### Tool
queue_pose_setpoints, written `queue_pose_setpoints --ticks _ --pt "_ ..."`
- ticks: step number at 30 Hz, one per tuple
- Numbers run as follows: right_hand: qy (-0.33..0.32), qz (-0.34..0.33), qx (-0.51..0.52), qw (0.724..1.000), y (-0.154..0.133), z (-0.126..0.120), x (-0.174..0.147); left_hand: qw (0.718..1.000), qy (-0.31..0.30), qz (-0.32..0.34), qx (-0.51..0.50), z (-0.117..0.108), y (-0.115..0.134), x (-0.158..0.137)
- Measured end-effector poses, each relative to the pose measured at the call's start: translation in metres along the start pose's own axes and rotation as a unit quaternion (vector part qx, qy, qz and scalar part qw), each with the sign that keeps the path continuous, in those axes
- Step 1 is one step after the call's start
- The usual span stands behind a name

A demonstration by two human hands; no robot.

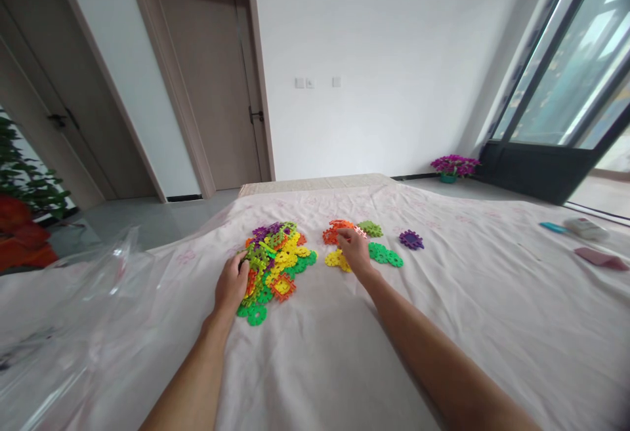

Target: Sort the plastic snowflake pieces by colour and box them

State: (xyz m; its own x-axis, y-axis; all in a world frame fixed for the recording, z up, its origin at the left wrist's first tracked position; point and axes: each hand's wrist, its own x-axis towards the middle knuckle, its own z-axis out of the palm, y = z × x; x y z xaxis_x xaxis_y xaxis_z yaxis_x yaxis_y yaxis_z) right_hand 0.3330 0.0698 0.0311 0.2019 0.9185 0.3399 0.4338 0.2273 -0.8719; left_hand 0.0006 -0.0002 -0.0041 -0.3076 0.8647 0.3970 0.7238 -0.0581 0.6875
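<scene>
My left hand rests against the left side of a mixed pile of plastic interlocking pieces, fingers loosely curved and partly hidden. The pile has yellow, green, purple and orange pieces, flower-like discs and notched squares. My right hand reaches over a small group of orange pieces, its fingertips pinched together; whether a piece is between them cannot be made out. Around that hand lie separate groups: yellow discs, green discs, light green pieces and a purple piece.
A pale, wrinkled cloth covers the work surface. Clear plastic wrapping lies at the left. Toward the right edge are a light blue item, a whitish packet and a pink item.
</scene>
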Motion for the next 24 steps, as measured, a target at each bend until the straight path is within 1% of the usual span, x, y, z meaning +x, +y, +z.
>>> queue_pose_setpoints --ticks 3,5,9,11,13,15,17,20,22,24 --pt "-0.122 -0.067 -0.043 0.989 -0.019 0.019 -0.035 1.000 0.002 0.004 -0.002 0.000 0.001 -0.001" --pt "-0.181 -0.103 -0.089 0.974 -0.035 0.030 -0.058 1.000 0.002 0.007 -0.004 -0.001 0.001 -0.002" --pt "-0.236 -0.134 -0.201 0.941 -0.062 0.041 -0.090 1.000 0.004 0.007 -0.004 -0.001 0.002 -0.002" --pt "-0.253 -0.141 -0.228 0.930 -0.067 0.042 -0.097 1.000 0.005 0.006 -0.002 -0.001 0.002 -0.002" --pt "-0.262 -0.136 -0.228 0.928 -0.068 0.042 -0.098 1.000 0.005 0.004 -0.002 0.000 0.002 -0.002" --pt "-0.265 -0.119 -0.204 0.935 -0.064 0.042 -0.096 1.000 0.004 0.001 -0.003 0.000 0.002 -0.002" --pt "-0.254 -0.104 -0.155 0.949 -0.058 0.042 -0.092 1.000 0.003 -0.001 -0.005 0.000 0.002 -0.002" --pt "-0.233 -0.061 -0.039 0.970 -0.048 0.045 -0.085 1.000 0.002 0.004 -0.008 0.000 0.002 -0.002" --pt "-0.221 -0.008 0.050 0.974 -0.041 0.046 -0.076 1.000 0.003 0.007 -0.008 -0.001 0.002 -0.002" --pt "-0.194 0.021 0.117 0.974 -0.033 0.043 -0.062 1.000 0.003 0.005 -0.005 -0.001 0.003 -0.002"
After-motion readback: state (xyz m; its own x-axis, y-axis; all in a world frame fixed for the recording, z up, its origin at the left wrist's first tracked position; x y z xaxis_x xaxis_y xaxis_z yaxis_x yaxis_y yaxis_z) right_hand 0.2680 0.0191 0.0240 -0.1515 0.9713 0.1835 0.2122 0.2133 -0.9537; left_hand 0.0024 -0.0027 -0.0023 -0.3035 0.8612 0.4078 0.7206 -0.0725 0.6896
